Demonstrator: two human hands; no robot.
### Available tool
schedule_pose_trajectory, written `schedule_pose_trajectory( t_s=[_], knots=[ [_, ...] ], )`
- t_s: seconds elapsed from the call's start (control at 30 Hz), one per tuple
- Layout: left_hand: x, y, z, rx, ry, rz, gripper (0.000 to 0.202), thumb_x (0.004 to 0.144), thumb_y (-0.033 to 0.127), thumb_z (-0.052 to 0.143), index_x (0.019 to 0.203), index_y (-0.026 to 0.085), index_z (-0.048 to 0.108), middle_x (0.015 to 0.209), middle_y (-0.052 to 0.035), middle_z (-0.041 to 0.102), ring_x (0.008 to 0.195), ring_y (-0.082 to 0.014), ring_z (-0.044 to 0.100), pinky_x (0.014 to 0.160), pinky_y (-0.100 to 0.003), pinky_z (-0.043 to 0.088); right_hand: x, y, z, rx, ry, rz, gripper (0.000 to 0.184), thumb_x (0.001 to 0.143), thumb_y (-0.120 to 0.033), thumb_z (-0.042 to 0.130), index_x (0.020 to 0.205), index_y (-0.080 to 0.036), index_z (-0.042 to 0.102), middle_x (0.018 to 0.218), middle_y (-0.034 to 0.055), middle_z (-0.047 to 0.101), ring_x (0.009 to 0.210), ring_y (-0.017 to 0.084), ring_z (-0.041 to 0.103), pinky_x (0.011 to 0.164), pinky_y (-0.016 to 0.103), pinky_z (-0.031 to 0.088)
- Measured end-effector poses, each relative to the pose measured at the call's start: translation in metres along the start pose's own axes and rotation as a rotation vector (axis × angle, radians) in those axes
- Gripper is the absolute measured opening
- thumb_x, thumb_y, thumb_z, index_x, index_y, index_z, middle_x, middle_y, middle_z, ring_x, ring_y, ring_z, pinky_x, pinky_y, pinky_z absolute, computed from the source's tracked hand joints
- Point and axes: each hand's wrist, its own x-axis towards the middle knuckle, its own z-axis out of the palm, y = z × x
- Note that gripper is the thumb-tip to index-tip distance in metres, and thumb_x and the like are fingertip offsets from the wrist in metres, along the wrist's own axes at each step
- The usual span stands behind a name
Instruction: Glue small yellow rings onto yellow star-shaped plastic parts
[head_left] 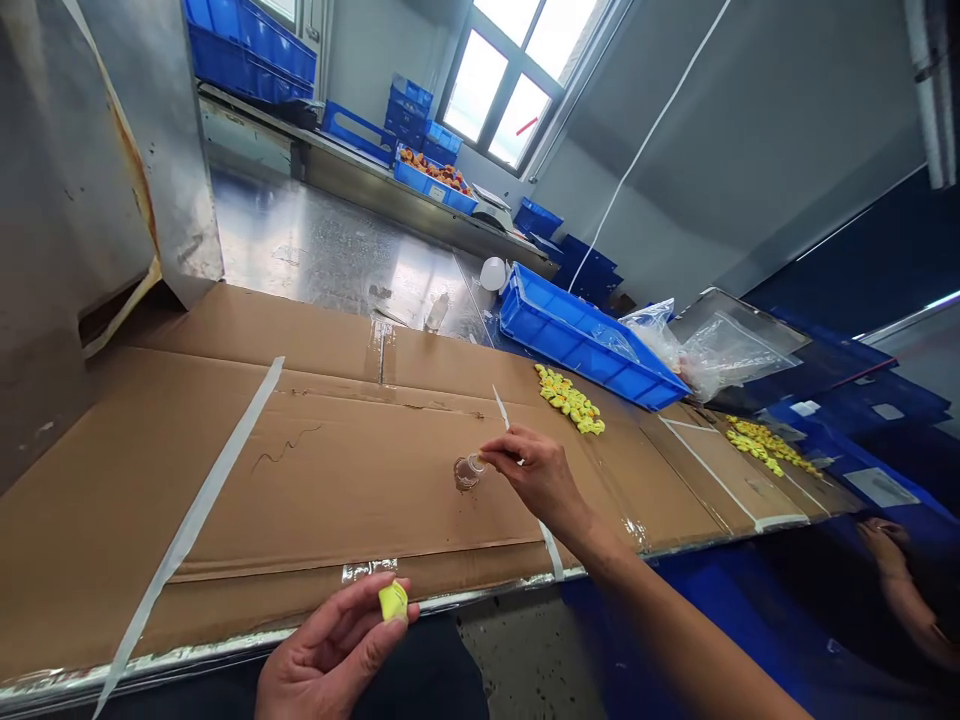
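Left hand (330, 650) pinches yellow piece (393, 601); right hand (536, 475) just beside clear vial (469, 468).

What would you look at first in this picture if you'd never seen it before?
Your eye would probably jump to the heap of bright yellow pieces on the brown cardboard, just in front of the big blue plastic crate. Nearer the bottom, the left hand pinches one yellow piece. The right hand holds a small clear container above a dark spot on the cardboard.
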Motion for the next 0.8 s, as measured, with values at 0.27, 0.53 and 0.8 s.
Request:
schedule_pose_trajectory(
  t_s=[0.27, 0.53, 0.8],
  knots=[
    [-0.002, 0.003, 0.002, 0.022, 0.000, 0.005, 0.032, 0.046, 0.027, 0.089, 0.075, 0.018, 0.077, 0.080, -0.0078, 0.079, 0.070, -0.0201, 0.074, 0.070, -0.017, 0.057, 0.000, 0.002, 0.003, -0.012, 0.021, -0.007, 0.014, 0.085, -0.019, 0.063, 0.073, -0.020, 0.071, 0.069, 0.0016, 0.065, 0.062, 0.015, 0.059, 0.058, 0.025, 0.041],
    [-0.003, 0.003, 0.002, 0.007, 0.014, 0.003, 0.031, 0.045, 0.025, 0.090, 0.073, 0.018, 0.077, 0.079, -0.0071, 0.079, 0.071, -0.0212, 0.074, 0.070, -0.018, 0.058, -0.001, 0.004, 0.004, -0.010, 0.018, -0.020, 0.012, 0.083, -0.016, 0.066, 0.073, -0.020, 0.071, 0.068, 0.0010, 0.064, 0.062, 0.015, 0.059, 0.060, 0.024, 0.042],
    [0.004, -0.001, -0.010, 0.017, -0.082, -0.034, 0.029, 0.051, 0.020, 0.088, 0.078, 0.018, 0.078, 0.082, -0.0075, 0.079, 0.074, -0.0208, 0.074, 0.072, -0.017, 0.057, 0.000, 0.005, 0.004, -0.012, 0.010, -0.024, 0.011, 0.082, -0.014, 0.066, 0.074, -0.019, 0.072, 0.069, 0.0014, 0.065, 0.064, 0.015, 0.060, 0.061, 0.025, 0.042]
  ],
)
